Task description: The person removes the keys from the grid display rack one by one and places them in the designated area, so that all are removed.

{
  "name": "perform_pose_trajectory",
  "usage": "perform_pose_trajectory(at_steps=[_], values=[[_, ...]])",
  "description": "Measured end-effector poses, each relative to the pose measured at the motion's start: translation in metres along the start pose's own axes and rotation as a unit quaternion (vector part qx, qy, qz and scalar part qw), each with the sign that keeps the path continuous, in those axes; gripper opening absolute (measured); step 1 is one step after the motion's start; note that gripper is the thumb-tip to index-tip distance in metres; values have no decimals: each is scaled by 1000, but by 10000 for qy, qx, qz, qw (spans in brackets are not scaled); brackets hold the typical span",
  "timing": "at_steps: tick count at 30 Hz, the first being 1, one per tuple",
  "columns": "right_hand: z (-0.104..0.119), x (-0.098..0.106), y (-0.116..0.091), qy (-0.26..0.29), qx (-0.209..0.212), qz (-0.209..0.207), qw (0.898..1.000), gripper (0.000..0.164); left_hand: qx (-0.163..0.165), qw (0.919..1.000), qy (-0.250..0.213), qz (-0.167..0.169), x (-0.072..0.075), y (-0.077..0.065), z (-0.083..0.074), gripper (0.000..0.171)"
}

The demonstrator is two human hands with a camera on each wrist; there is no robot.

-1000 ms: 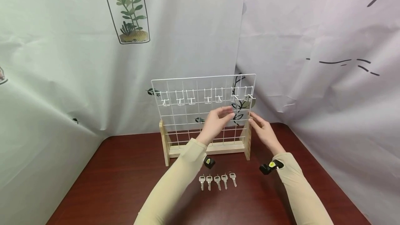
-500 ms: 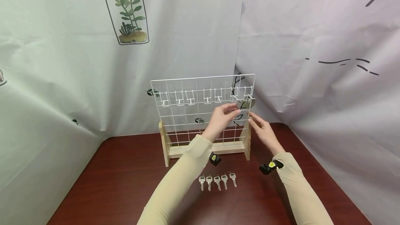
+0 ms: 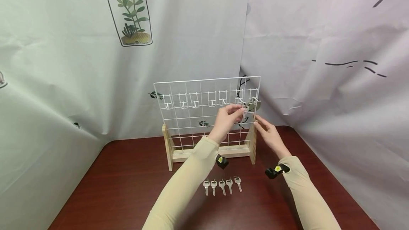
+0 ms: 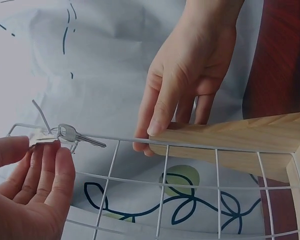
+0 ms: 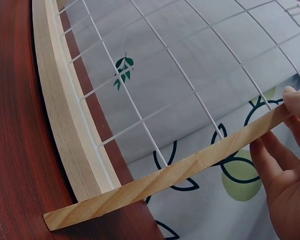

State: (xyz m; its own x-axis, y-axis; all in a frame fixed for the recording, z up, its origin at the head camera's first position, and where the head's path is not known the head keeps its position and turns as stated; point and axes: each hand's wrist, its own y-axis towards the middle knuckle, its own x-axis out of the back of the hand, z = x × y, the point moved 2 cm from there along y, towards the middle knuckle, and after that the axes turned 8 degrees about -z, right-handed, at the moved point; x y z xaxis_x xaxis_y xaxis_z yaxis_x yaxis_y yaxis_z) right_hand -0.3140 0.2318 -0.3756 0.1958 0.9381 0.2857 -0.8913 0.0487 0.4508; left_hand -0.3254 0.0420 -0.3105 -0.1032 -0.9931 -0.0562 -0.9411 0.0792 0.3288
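In the head view my left hand (image 3: 228, 118) is raised before the right part of a white wire grid rack (image 3: 191, 118). Its thumb and fingers pinch a silver key (image 3: 245, 109), its blade pointing down. The left wrist view shows this key edge-on, and a second key (image 4: 67, 132) right beside it, close to a protruding hook wire (image 4: 40, 112). With thumb and fingertips, my right hand (image 3: 271, 136) grips the upper end of the rack's right wooden post (image 5: 200, 157). White hooks (image 3: 212, 102) line the upper grid.
Several silver keys (image 3: 222, 185) lie in a row on the dark red table (image 3: 127, 187) in front of the rack. A wooden base bar (image 3: 233, 152) joins the posts. Behind stands a white printed cloth (image 3: 198, 45).
My left hand has moved right and slightly up along the grid, toward the right-hand hooks. The key at its fingertips now shows plainly. My right hand stays on the post.
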Motion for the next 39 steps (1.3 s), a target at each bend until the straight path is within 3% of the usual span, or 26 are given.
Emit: perform_pose_trajectory(at_steps=[9, 24, 31, 39], values=[[-1, 0, 0, 49, -63, 13, 10000, 45, 59, 9999, -81, -33, -2, 2, -2, 25], [-1, 1, -1, -12, -52, 17, 10000, 46, 17, 9996, -277, -15, -2, -9, -8, 22], [0, 0, -1, -73, -70, 2, 9999, 46, 38, 9990, -348, 269, 14, -23, -4, 14], [1, 1, 0, -48, -80, 4, 10000, 47, 76, 9983, -57, 575, 46, -44, 2, 13]])
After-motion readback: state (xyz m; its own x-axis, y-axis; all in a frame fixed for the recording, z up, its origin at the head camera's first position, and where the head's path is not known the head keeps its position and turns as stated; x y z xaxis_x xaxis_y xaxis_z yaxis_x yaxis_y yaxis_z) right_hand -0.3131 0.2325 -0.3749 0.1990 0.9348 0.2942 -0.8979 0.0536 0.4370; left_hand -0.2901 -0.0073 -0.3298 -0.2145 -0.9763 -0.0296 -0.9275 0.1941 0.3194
